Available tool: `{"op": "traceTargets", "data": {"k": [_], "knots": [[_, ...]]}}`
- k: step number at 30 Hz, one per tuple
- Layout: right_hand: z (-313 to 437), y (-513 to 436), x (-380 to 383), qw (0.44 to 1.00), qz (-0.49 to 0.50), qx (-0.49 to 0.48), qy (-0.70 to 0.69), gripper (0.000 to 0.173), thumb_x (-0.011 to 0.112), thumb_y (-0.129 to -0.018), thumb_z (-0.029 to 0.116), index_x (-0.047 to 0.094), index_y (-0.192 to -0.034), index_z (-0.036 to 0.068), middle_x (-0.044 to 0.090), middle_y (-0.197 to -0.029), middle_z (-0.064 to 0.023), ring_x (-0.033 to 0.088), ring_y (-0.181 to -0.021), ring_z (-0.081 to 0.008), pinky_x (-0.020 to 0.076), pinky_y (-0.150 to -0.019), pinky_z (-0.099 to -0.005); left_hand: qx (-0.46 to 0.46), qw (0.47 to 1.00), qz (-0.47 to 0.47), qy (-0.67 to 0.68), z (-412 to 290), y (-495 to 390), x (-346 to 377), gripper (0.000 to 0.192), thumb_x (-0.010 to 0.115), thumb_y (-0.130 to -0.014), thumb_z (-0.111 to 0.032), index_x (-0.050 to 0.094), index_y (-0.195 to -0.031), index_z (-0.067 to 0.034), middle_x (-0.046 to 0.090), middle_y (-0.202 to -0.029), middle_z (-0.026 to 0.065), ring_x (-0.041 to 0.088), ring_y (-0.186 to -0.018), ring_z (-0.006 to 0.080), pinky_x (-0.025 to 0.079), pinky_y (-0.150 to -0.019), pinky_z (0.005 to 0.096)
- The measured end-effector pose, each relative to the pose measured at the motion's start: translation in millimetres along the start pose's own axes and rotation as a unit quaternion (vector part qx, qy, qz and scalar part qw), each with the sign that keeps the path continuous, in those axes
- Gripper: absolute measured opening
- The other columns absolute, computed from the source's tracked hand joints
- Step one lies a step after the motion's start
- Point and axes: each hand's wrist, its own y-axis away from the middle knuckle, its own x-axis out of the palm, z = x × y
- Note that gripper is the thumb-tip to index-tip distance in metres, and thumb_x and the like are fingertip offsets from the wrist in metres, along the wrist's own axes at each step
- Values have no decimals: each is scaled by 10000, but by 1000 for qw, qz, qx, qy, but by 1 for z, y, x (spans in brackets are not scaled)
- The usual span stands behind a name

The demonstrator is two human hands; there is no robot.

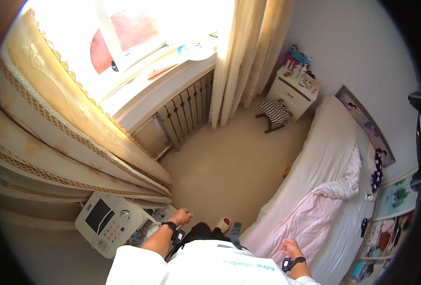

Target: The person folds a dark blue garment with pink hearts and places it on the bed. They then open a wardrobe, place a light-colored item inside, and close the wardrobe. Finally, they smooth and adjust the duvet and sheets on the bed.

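My left hand (182, 216), with a black strap and small device at the wrist, is loosely curled beside a white machine (112, 222) with a dark screen and buttons. Nothing shows in its fingers, though the palm is hidden. My right hand (289, 247), also strapped at the wrist, hangs over the bed's near side, fingers partly curled and nothing seen in them. Below it lies a rumpled pink quilt (303, 222) on the bed (335, 124). Between the hands, a white shoe with red (224, 224) shows on the floor.
A windowsill (174, 71) runs above a metal railing (185, 107). Long patterned curtains (71, 142) hang at left. A white nightstand (288, 94) with bottles stands at the back right, beside a low stool with a striped cloth (276, 113). Shelves (381, 256) stand at lower right.
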Motion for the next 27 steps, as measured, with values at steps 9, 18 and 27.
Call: {"op": "traceTargets", "data": {"k": [9, 18, 27], "knots": [[149, -74, 21, 977, 63, -124, -159, 211, 483, -895, 149, 509, -1097, 98, 571, -751, -63, 584, -668, -207, 484, -575, -368, -70, 997, -3, -39, -68, -75, -62, 234, 519, -863, -251, 591, -940, -42, 601, -754, 43, 582, -683, 153, 464, -595, 289], [183, -83, 12, 964, -7, -62, -257, 107, 489, -889, 151, 510, -959, 72, 574, -703, -94, 588, -596, -223, 491, -486, -383, 64, 968, -7, -242, -188, -224, -146, 275, 557, -819, -232, 642, -953, -7, 654, -761, 128, 638, -649, 226, 495, -564, 329], [172, -113, -40, 930, -141, 9, -340, 160, 571, -852, 216, 542, -955, 97, 579, -744, -57, 606, -665, -196, 502, -580, -338, 83, 986, 62, -129, -393, -345, -97, 193, 501, -829, -196, 583, -889, -32, 593, -677, 76, 568, -583, 153, 442, -460, 295]]}}
